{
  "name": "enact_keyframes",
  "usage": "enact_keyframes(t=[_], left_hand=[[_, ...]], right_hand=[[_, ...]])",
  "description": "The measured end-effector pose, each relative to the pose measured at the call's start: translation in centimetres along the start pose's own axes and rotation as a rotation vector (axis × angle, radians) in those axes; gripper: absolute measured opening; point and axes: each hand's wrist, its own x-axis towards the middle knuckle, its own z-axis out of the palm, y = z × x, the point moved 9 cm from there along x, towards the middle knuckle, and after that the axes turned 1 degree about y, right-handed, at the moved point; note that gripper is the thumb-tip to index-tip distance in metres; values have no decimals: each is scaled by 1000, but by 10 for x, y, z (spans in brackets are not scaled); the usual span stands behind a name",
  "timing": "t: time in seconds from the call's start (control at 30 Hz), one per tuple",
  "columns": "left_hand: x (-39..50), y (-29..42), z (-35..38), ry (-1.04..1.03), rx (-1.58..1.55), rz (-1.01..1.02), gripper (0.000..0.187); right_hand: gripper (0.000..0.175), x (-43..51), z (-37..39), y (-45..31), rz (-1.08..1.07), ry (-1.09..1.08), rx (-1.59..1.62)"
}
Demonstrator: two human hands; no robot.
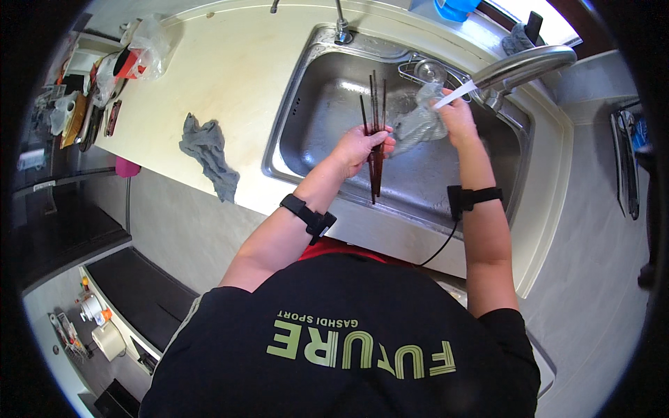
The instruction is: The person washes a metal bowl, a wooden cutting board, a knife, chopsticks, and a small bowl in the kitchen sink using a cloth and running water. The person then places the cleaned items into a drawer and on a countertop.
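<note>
My left hand [359, 148] is closed around the middle of several dark brown chopsticks [375, 104], which stick out on both sides of the fist over the sink. In my right hand [460, 121] is a pale, ribbed, see-through piece of mesh or plastic [422, 124], hanging toward the chopsticks; its exact kind is hard to tell. Water [456, 95] runs from the curved metal faucet [528, 65] onto the right hand and the piece it holds. Both hands are above the stainless steel sink [313, 141].
A wire rack [410, 71] with a round metal strainer or lid [430, 70] sits at the sink's back edge. A metal spout [342, 32] rises behind the sink. On the left counter [225, 62] lies a crumpled grey cloth [208, 151]. Plastic bags [149, 47] crowd the far left.
</note>
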Motion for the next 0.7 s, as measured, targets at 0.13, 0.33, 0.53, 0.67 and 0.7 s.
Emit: enact_keyframes(t=[0.13,0.33,0.53,0.67,0.7], left_hand=[[4,4,16,-54,-13,15,23],[29,16,55,-144,-58,60,22],[73,44,98,-185,-20,157,21],[91,62,131,-207,-15,188,27],[93,63,135,-191,-1,159,27]], right_hand=[[41,25,-42,-29,-186,106,-374],[42,31,-60,-65,-543,98,-804],[36,0,-65,-26,-464,126,-551],[30,-25,-58,34,-160,46,-214],[32,-31,-62,47,-74,97,-79]])
